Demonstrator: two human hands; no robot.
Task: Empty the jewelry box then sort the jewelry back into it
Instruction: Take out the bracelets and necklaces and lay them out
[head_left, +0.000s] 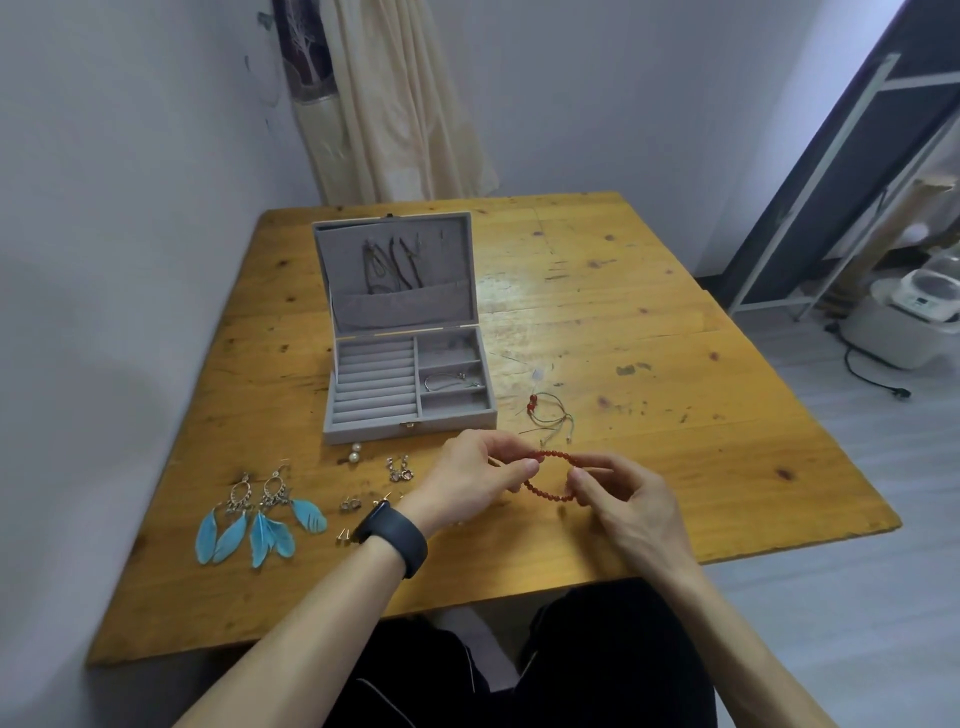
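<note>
Bracelet of red beads (553, 455) is held between both hands just above the desk (649, 332), in front of the near right corner of the jewelry box (410, 427). The left hand (475, 480) pinches its left side between thumb and curled fingers. The right hand (631, 501) pinches its right side the same way.

The box stands open with its lid upright. Dark necklaces (390, 262) hang inside the lid, and a thin silver bangle (448, 382) lies in the middle of the three right-hand compartments.

Just right of the box a cord bracelet (549, 413) with two red beads lies on the desk. Pearl earrings (355, 453) sit just before the box front. Blue feather earrings (260, 517) lie well to the left, with small earrings (399, 469) and studs (349, 503) between them and the left wrist, which wears a dark watch (396, 536).
</note>
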